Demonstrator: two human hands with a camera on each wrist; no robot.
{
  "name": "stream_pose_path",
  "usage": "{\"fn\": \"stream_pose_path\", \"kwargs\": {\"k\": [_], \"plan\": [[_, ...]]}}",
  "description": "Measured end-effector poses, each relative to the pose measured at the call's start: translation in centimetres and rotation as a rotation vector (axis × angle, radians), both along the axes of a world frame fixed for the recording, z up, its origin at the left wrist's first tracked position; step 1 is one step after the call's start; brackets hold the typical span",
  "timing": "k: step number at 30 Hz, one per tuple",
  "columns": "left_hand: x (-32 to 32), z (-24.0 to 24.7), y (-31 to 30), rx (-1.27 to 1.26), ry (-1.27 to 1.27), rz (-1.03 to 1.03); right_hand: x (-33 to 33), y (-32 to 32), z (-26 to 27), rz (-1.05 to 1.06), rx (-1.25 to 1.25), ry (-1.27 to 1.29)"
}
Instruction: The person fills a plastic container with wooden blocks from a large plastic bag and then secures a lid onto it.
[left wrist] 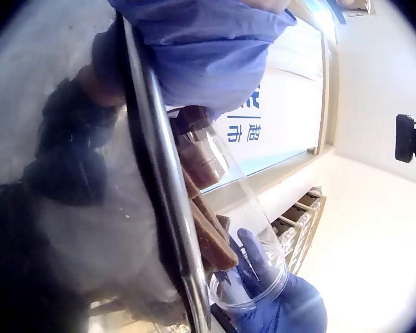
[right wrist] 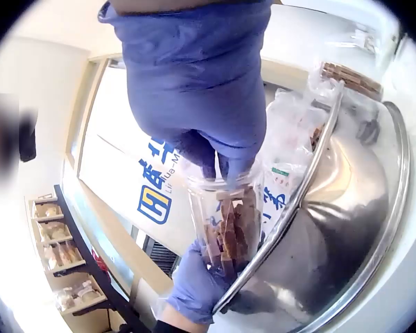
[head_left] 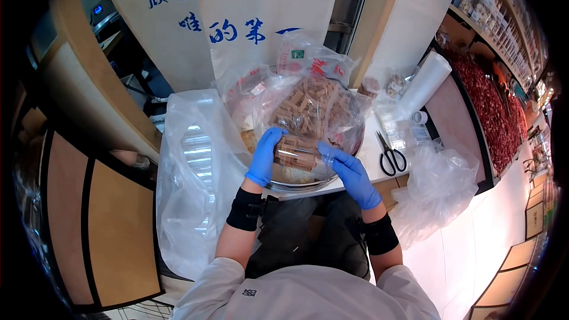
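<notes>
A clear plastic jar (head_left: 296, 153) partly filled with flat brown pieces lies sideways over a metal basin (head_left: 296, 188). My blue-gloved left hand (head_left: 264, 157) grips its closed end. At the open end, my gloved right hand (head_left: 354, 179) holds the rim; in the right wrist view two fingers of that hand (right wrist: 194, 90) bend at the mouth of the jar (right wrist: 229, 225). Brown pieces (left wrist: 211, 243) show through the wall in the left wrist view. Just beyond the jar, a heap of similar pieces (head_left: 308, 106) sits in a clear bag in the basin.
Black scissors (head_left: 390, 155) lie right of the basin, near a crumpled plastic bag (head_left: 435, 192). A plastic roll (head_left: 425, 83) and a small filled jar (head_left: 370, 86) stand farther back. Large plastic sheeting (head_left: 195, 184) covers the left side.
</notes>
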State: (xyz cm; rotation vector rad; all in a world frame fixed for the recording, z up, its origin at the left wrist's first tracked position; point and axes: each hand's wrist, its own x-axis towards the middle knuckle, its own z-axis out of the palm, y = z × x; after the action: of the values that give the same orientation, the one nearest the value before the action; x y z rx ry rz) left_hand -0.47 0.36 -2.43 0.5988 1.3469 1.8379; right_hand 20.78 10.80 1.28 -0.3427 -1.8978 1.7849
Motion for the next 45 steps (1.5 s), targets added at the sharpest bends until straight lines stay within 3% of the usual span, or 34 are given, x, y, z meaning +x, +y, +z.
{"fn": "stream_pose_path", "kwargs": {"k": [5,7,14,16,17,19,20,22,23,25,29,32,34,37,41,43,45], "plan": [[-0.3,-1.0,0.4,0.052,0.022,0.009,0.4,0.5,-0.9,-0.038,-0.145,0.029],[-0.1,-0.3,0.2,-0.006,0.004,0.021,0.4,0.9,-1.7,-0.063,0.288,-0.092],[0.0,0.0,0.0,0.02,-0.022,-0.023,0.7,-0.5,1.0,0.136,0.451,-0.074],[0.4,0.8,-0.2,-0.01,-0.033,-0.034,0.7,0.1,1.3,0.153,0.144,-0.015],[0.4,0.6,-0.1,-0.01,-0.034,-0.035,0.7,-0.1,1.2,0.152,0.145,-0.016],[0.2,0.2,0.1,0.017,-0.045,-0.021,0.7,-0.5,0.4,-0.05,0.004,0.029],[0.1,0.1,0.0,0.019,-0.044,-0.018,0.7,-0.3,-0.4,-0.047,0.006,0.03],[0.1,0.5,-0.4,0.024,-0.108,0.016,0.5,-0.1,-1.3,-0.386,0.288,-0.004],[0.1,0.4,-0.4,0.024,-0.108,0.017,1.0,0.2,-1.3,-0.386,0.288,-0.003],[0.0,0.0,-0.1,0.04,-0.081,0.055,1.9,-0.2,1.0,-0.211,-0.031,-0.214],[0.0,-0.3,0.0,0.038,-0.025,0.055,2.4,-0.9,1.6,-0.073,-0.227,-0.218],[-0.4,-1.1,0.2,0.069,0.052,0.057,2.1,-1.1,1.7,0.037,-0.349,-0.189],[-0.3,-0.7,0.1,0.046,0.065,0.053,2.0,-1.0,1.6,0.044,-0.474,0.028],[-0.2,-0.8,0.2,0.058,0.056,0.034,1.6,-1.3,2.7,0.135,-0.515,0.009],[-0.4,-1.3,0.5,0.065,0.079,0.032,1.1,0.3,0.5,0.12,-0.521,0.081],[-0.2,-0.7,0.2,0.076,-0.009,0.055,1.4,0.5,0.1,-0.182,-0.393,0.061],[0.1,0.1,-0.2,0.042,-0.036,0.048,1.2,0.5,0.3,-0.074,-0.462,0.002]]}}
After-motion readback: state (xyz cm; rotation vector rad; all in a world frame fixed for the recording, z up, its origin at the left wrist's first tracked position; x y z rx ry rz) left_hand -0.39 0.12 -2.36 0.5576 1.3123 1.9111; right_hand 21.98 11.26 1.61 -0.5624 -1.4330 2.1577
